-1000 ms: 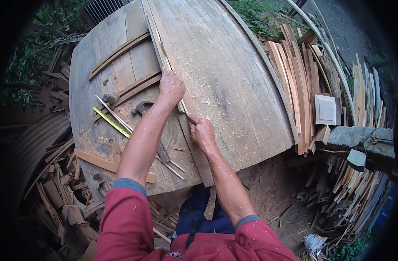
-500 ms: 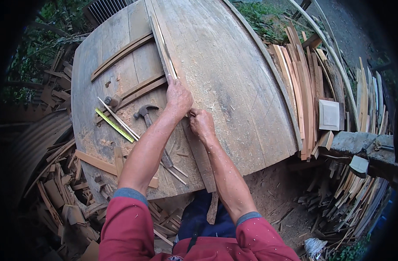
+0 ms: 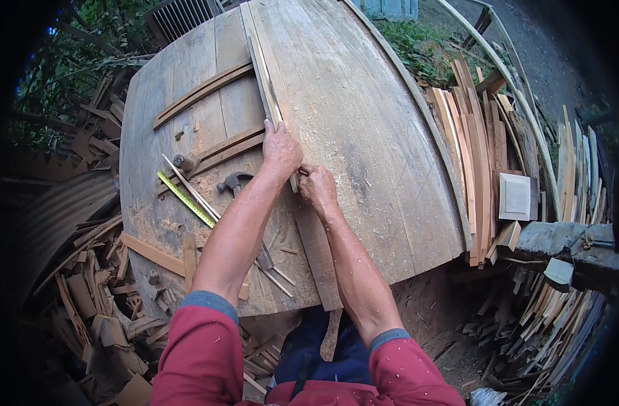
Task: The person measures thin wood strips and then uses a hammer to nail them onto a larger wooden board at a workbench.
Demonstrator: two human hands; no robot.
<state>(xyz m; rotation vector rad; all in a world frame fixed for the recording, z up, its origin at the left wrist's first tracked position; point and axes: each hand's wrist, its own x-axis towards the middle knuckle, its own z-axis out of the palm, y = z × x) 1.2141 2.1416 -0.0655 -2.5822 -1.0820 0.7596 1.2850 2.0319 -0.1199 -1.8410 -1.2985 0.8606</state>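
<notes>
While your left hand (image 3: 280, 147) presses flat on the thin wood strip (image 3: 269, 84), keep that hand firm so the strip cannot slide on the desk (image 3: 363, 135). The strip lies under your left palm and runs away from you, up the desk. Your right hand (image 3: 317, 184) sits just beside the left one, closed tight around something small at the near end of the strip. Keep both hands close together and keep your fingers out of the way. You cannot tell what the right hand grips, because the fingers hide it. A hammer (image 3: 233, 183) and a yellow ruler (image 3: 184, 198) lie near your left arm. Part of the hammer hides under that arm.
</notes>
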